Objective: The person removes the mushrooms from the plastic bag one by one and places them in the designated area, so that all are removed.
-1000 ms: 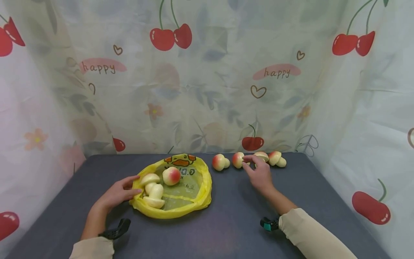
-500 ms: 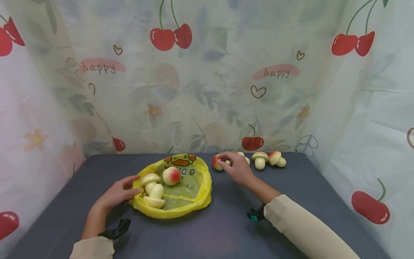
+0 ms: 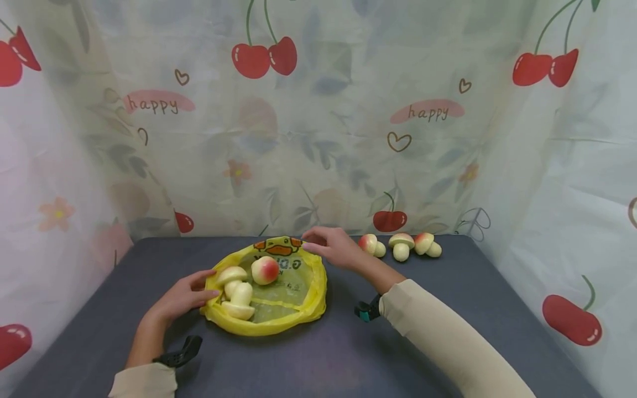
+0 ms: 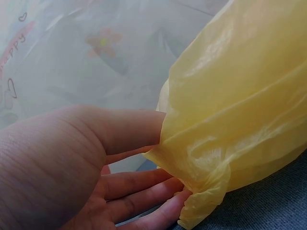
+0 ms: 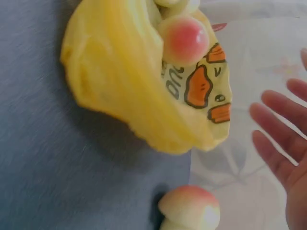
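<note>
My left hand (image 3: 186,296) pinches the left rim of a yellow plastic bag (image 3: 318,293), which lies with its mouth wide and a duck print inside. In the left wrist view the thumb goes behind the plastic. Inside the bag are two pale toy mushrooms (image 3: 240,301) and one with a red-tinged cap (image 3: 265,270). My right hand (image 3: 335,247) hovers at the bag's far right rim. Its fingers are spread and hold nothing in the right wrist view. Below that hand, a red-tinged toy mushroom (image 5: 189,208) lies beside the bag, hidden in the head view.
Three more toy mushrooms (image 3: 401,246) stand in a row along the back right of the dark table (image 3: 318,365). A printed curtain (image 3: 318,138) hangs close behind the table's far edge and along both sides.
My right hand has swept left over the row of mushrooms to the bag's far right rim, uncovering the ones it passed. The left hand and bag have stayed put.
</note>
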Available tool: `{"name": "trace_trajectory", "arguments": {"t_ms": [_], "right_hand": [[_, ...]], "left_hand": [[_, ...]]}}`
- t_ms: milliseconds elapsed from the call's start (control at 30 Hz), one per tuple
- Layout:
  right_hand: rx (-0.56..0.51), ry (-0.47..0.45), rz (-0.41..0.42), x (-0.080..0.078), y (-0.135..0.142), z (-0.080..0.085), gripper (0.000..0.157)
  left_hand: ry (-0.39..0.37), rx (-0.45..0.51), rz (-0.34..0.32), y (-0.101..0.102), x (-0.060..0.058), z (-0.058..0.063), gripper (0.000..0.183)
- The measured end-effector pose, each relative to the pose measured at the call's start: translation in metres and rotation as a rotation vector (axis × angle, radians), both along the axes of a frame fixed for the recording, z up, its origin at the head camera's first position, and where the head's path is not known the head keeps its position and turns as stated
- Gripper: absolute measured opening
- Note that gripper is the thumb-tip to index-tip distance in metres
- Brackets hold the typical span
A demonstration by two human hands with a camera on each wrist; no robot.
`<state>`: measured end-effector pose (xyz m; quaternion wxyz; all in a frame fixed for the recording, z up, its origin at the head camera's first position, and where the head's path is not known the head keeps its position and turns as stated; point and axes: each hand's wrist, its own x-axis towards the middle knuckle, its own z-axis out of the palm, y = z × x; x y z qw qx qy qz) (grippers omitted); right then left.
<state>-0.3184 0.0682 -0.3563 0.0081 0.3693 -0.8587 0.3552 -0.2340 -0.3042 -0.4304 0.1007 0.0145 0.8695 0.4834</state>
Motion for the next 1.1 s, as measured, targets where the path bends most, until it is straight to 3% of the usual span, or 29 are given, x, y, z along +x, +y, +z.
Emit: {"name": "trace_trajectory", "arguments": {"t_ms": [367, 733, 1100], "right_hand": [[0.099, -0.162, 0.063, -0.012, -0.040, -0.008, 0.040], [0.126, -0.314, 0.109, -0.011, -0.069, -0.017, 0.045], [0.335, -0.152, 0.273, -0.016, -0.086, -0.027, 0.051]], "left_hand": [[-0.001, -0.001, -0.001, 0.000, 0.000, -0.001, 0.082], [0.000, 0.004, 0.001, 0.002, -0.001, 0.002, 0.082], [0.005, -0.001, -0.006, -0.001, -0.001, 0.000, 0.081]]}}
